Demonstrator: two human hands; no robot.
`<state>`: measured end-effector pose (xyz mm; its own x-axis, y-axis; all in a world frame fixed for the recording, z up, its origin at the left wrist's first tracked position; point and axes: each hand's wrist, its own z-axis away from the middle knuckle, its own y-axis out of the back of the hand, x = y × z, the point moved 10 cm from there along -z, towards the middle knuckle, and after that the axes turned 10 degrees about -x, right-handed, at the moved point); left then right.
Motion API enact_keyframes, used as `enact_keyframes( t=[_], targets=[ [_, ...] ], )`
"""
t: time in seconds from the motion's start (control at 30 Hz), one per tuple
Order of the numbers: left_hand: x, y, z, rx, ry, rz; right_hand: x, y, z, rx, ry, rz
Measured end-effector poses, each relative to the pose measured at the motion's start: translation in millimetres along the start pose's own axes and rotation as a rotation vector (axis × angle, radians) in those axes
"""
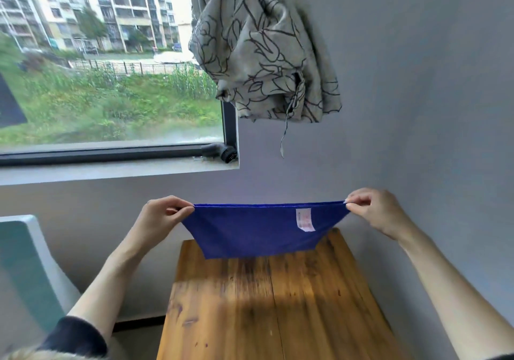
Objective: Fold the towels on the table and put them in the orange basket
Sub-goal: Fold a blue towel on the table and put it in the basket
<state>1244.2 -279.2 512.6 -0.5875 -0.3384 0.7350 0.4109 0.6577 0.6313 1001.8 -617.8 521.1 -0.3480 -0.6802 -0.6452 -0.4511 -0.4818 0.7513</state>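
A blue towel [250,231] with a white label near its right side hangs stretched in the air above the far end of the wooden table [278,304]. My left hand [164,215] pinches its top left corner. My right hand [375,209] pinches its top right corner. The towel's lower edge hangs just over the tabletop. No orange basket is in view.
The table stands against a grey wall on the right and far side. A window with a dark frame [230,126] is at the left, a bunched patterned curtain [261,48] hangs above the table, and a white and teal object [25,265] stands at the left.
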Motion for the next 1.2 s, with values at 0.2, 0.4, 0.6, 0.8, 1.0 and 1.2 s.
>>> enact_keyframes(
  t=[0.2,0.4,0.6,0.8,1.0,1.2],
  targets=[
    [19,21,1,0.089,-0.069,-0.060,-4,13,-1,0.097,0.017,-0.194],
    [29,31,3,0.112,-0.080,-0.057,2,15,-5,0.106,0.002,-0.581],
    [29,40,6,0.146,-0.031,0.083,7,1,-9,-0.004,-0.013,-0.992],
    [24,47,6,0.141,-0.019,0.085,2,-4,-11,-0.062,0.004,-1.028],
    [26,51,4,0.154,-0.078,0.002,-1,-3,-17,-0.039,-0.003,-1.093],
    [26,56,3,0.184,-0.123,-0.071,-11,3,-18,-0.074,-0.006,-0.715]
  ],
)
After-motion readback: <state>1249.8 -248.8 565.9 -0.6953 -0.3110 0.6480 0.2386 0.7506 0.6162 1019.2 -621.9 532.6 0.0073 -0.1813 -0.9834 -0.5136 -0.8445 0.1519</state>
